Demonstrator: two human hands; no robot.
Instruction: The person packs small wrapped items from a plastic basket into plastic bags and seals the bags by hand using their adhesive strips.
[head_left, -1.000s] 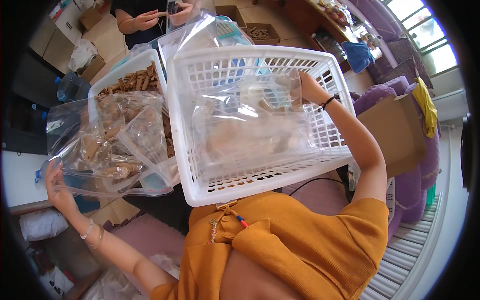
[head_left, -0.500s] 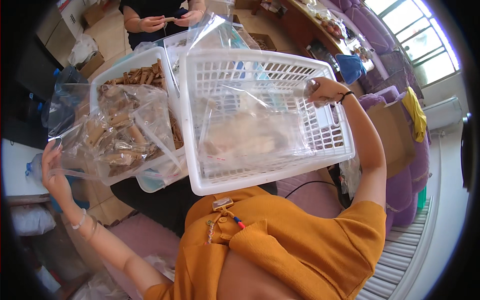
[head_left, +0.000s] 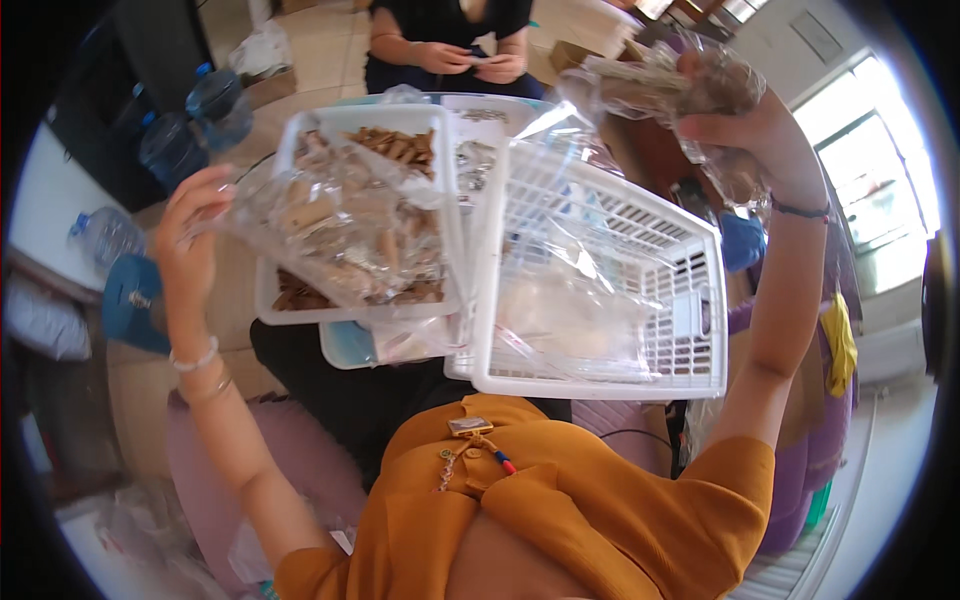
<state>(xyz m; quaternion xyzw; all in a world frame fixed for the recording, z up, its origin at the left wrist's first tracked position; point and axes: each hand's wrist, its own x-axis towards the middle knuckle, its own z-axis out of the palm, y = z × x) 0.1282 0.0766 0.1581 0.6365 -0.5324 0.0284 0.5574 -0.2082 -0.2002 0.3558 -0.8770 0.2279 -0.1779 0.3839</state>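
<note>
My left hand point(head_left: 192, 225) is raised at the left, its fingers closed on the edge of a large clear plastic bag point(head_left: 340, 225). That bag holds several tan, roll-like pieces and lies over a white tub point(head_left: 266, 300) of small brown pieces point(head_left: 400, 148). High on the right, my right hand point(head_left: 750, 140) grips a crumpled clear plastic bundle point(head_left: 640, 85) with tan content, too blurred to name. Below it is a white slatted basket point(head_left: 600, 388), tilted, with clear flat plastic bags point(head_left: 580, 310) inside.
Across from me, a person's hands point(head_left: 470, 62) hold a small pale item. A white tray point(head_left: 475, 125) with small shiny bits stands between tub and basket. Large blue water bottles point(head_left: 218, 100) are on the floor at the left. A yellow cloth point(head_left: 838, 340) hangs at the right.
My right hand has left the basket's rim and risen to the upper right, now gripping a plastic bundle. My left hand has moved up and right with the bag. The view has shifted.
</note>
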